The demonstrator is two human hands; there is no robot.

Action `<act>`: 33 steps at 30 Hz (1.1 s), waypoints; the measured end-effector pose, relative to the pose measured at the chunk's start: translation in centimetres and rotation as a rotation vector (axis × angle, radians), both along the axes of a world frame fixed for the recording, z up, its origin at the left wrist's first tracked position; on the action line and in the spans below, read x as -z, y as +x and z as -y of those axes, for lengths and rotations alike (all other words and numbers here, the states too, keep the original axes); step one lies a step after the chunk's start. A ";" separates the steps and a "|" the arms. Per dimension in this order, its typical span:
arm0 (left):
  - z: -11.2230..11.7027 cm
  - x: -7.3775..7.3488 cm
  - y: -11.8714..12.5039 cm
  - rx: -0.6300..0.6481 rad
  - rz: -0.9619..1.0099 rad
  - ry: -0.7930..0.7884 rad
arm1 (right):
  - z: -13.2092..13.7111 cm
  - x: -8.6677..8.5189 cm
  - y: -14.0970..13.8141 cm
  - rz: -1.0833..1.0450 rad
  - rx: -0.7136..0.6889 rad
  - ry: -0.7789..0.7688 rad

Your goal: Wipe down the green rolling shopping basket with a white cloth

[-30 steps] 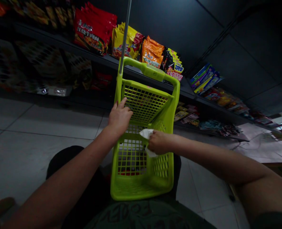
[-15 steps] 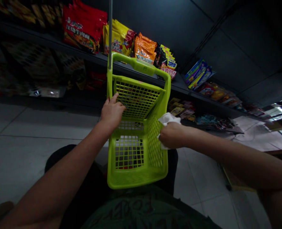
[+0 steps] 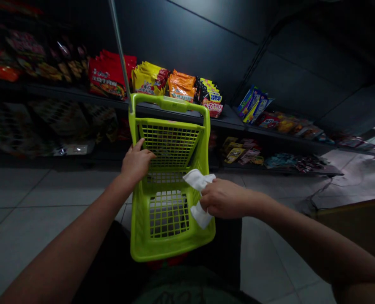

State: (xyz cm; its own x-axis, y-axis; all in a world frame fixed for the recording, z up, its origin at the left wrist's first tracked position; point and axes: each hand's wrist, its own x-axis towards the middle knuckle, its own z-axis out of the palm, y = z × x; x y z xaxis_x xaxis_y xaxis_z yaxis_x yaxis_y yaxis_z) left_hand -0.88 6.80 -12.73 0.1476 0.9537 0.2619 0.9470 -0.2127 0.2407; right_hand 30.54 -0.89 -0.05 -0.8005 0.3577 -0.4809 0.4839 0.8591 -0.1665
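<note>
1. While black metal shelving (image 3: 231, 121) runs across the far side of the aisle, pale floor tiles (image 3: 47, 190) stretch up to its base, and a pinkish sheet (image 3: 355, 177) lies on the floor to the right.
2. Packets crowd the upper shelf: red noodle packets (image 3: 108, 78), then yellow packets (image 3: 149, 81) and orange packets (image 3: 181, 88).
3. A lime-green plastic shopping basket (image 3: 171, 253) sits directly ahead of the person, between the 2 arms and above dark trousers (image 3: 225, 253). It is tilted, with its long axis running from the person's body out toward the shelving and its handle (image 3: 168, 102) at the far end.
4. A thin metal rod (image 3: 119, 50) rises from the handle's left corner.
5. Of the 2 hands, the left is nearer the handle end, while the right is nearer the person's end and sits over the basket's right side.
6. The left hand (image 3: 137, 162) rests on the basket's mesh with its fingers spread.
7. The right hand (image 3: 225, 198) is closed, pinching a crumpled white cloth (image 3: 200, 179) whose ends stick out on both sides. Whether the cloth touches the basket, I cannot tell.
</note>
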 end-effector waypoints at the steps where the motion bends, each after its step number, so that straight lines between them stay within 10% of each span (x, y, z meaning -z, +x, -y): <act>1: 0.0 -0.1 -0.1 0.001 -0.014 -0.002 | 0.4 0.7 0.8 -0.091 -0.003 0.015; 5: -0.1 -0.3 -0.7 0.019 -0.010 -0.007 | 0.1 6.9 3.5 -0.284 0.011 0.177; 8: -0.4 -0.2 -0.8 0.021 -0.023 -0.011 | -5.3 9.7 3.9 -0.418 0.177 0.356; 13: -0.7 -0.4 -0.3 0.032 -0.101 -0.020 | -18.6 8.3 1.6 -0.591 0.459 0.564; 16: -0.7 -0.7 0.2 -0.004 -0.149 -0.020 | -21.2 7.9 0.1 -0.682 0.703 0.593; 20: -0.9 -0.7 0.3 -0.069 -0.230 -0.024 | -14.6 10.4 0.7 -0.738 0.728 0.466; 28: -2.0 0.0 -0.9 -0.053 -0.284 -0.016 | 10.6 19.4 6.0 -0.791 0.584 0.242; 33: -2.8 0.1 -1.7 0.016 -0.252 0.012 | 7.2 20.1 5.9 -0.824 0.484 0.182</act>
State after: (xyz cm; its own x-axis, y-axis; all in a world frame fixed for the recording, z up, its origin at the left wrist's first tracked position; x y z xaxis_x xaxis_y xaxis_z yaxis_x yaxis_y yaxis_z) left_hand -2.54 9.60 -12.83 0.2243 0.9479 0.2262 0.9734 -0.2291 -0.0054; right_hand 36.45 -8.07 -20.17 -0.6085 0.7498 0.2598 0.5823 0.6443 -0.4958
